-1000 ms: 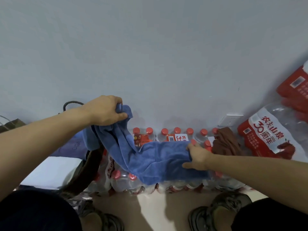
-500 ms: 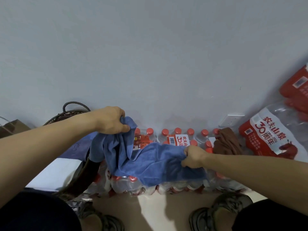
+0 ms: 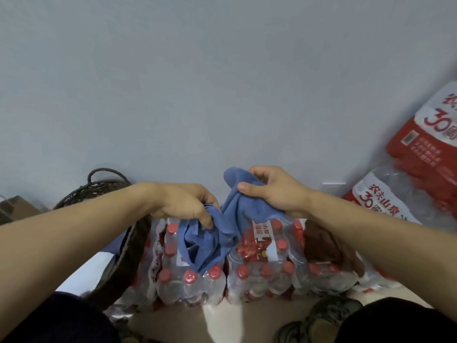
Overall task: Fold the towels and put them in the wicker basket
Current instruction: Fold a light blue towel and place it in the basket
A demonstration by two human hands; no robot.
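While both forearms hide much below them, the left hand (image 3: 183, 206) and right hand (image 3: 274, 191) each clutch the bunched blue towel (image 3: 222, 233) above shrink-wrapped water bottles (image 3: 259, 271). Further left, an arm covers most of the wicker basket (image 3: 96, 189), its inside unseen.

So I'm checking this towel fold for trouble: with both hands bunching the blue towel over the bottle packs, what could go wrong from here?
1. The blue towel is crumpled between the left hand and the right hand, so the fold may come out uneven.
2. Its hanging end touches the bottle packs and could snag on the caps.
3. The wicker basket sits behind the left arm, so the transfer may be awkward.
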